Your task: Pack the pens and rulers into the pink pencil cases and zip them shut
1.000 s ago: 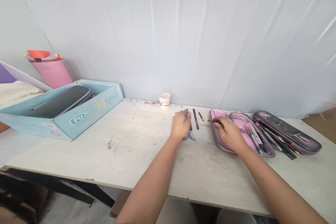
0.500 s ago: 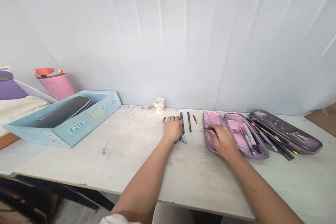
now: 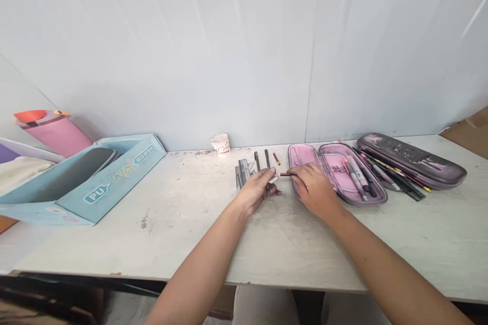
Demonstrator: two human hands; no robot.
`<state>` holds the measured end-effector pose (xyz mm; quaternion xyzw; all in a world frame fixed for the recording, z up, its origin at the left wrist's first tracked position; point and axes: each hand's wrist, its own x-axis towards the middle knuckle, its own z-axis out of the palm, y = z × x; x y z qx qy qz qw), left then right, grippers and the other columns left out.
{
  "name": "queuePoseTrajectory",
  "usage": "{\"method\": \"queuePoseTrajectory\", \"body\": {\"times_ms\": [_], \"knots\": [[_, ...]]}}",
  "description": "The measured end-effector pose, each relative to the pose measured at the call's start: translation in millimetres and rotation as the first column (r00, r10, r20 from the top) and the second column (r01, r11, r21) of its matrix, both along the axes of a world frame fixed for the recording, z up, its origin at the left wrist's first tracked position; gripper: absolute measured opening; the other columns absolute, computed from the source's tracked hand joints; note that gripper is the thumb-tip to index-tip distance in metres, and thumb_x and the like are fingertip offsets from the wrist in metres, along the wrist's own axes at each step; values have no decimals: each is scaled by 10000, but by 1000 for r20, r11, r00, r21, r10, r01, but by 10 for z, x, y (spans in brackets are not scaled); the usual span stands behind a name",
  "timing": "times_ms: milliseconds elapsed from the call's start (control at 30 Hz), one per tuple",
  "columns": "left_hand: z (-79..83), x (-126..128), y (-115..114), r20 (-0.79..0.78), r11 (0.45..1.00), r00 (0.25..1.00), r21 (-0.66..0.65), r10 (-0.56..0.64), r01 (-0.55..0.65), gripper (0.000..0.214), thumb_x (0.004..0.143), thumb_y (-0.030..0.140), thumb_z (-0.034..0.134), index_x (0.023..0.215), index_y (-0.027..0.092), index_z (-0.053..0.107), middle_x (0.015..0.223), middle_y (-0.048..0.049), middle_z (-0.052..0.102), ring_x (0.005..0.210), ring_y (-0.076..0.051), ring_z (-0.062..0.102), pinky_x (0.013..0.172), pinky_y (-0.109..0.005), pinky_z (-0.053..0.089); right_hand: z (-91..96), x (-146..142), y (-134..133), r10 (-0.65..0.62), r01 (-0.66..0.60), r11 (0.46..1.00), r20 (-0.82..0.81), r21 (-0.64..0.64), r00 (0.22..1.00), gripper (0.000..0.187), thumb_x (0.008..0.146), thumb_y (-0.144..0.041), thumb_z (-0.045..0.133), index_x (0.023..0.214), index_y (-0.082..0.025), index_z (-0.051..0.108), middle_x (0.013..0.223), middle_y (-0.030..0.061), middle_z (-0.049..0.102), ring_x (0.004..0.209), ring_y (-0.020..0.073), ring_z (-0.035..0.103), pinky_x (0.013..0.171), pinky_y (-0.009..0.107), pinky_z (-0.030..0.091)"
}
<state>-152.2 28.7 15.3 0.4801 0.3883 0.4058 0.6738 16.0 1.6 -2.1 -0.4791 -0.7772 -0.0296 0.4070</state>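
Lying open, the pink case (image 3: 301, 154) holds markers (image 3: 355, 177); the box (image 3: 114, 183), a dark case (image 3: 76, 175).

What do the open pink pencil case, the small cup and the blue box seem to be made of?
Pencil case: perhaps fabric over a moulded shell, matte inside, rounded edges; exact material unclear.
Small cup: likely paper, matte with red print; its rim looks bent.
Blue box: probably printed cardboard, smooth, with thin walls.

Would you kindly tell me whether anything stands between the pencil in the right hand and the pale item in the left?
Nothing visible does: the pencil, held in the right hand, points toward the pale item in the left hand. Whether they touch is unclear.
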Motion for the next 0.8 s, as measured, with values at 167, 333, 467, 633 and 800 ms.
{"method": "queuePoseTrajectory", "body": {"times_ms": [167, 333, 467, 633, 800], "knots": [[-91, 19, -15, -240, 996, 970, 68, -36, 54, 454, 733, 621, 524, 778, 171, 475, 541, 84, 281, 431, -40, 272, 423, -184, 311, -26, -23, 1, 8, -5, 1000, 147, -26, 989, 265, 868, -137, 373, 957, -206, 613, 879, 45, 640, 896, 209, 490, 756, 316, 386], [-13, 32, -89, -164, 974, 980, 177, -111, 140, 386, 821, 596, 392, 929, 226, 407, 577, 89, 225, 446, -53, 241, 470, -210, 385, -50, -46, 11, -27, 29, 999, 140, -13, 990, 243, 905, -224, 364, 960, -173, 595, 882, 60, 642, 853, 209, 504, 749, 316, 372], [47, 47, -141, -140, 943, 971, 245, -196, 225, 329, 834, 512, 441, 999, 248, 337, 656, 74, 280, 512, -61, 304, 507, -216, 410, -34, -35, -5, -89, 80, 995, 178, 58, 980, 266, 901, -189, 335, 954, -164, 594, 851, 72, 635, 820, 208, 498, 730, 313, 352], [-27, 83, -142, -206, 898, 962, 364, -181, 247, 303, 857, 490, 404, 990, 231, 319, 710, 51, 350, 577, -74, 362, 525, -217, 390, 26, -61, -94, -177, 158, 982, 218, 102, 960, 193, 765, -102, 392, 741, -176, 568, 688, 56, 580, 700, 187, 479, 599, 301, 271], [-41, 65, -150, -306, 848, 934, 431, -185, 309, 237, 889, 430, 363, 985, 216, 327, 702, 44, 385, 572, -77, 401, 538, -222, 369, 97, -35, -106, -85, 84, 976, 6, -199, 996, 186, 782, -211, 375, 618, -194, 459, 572, 14, 500, 556, 135, 398, 535, 279, 214]]}}
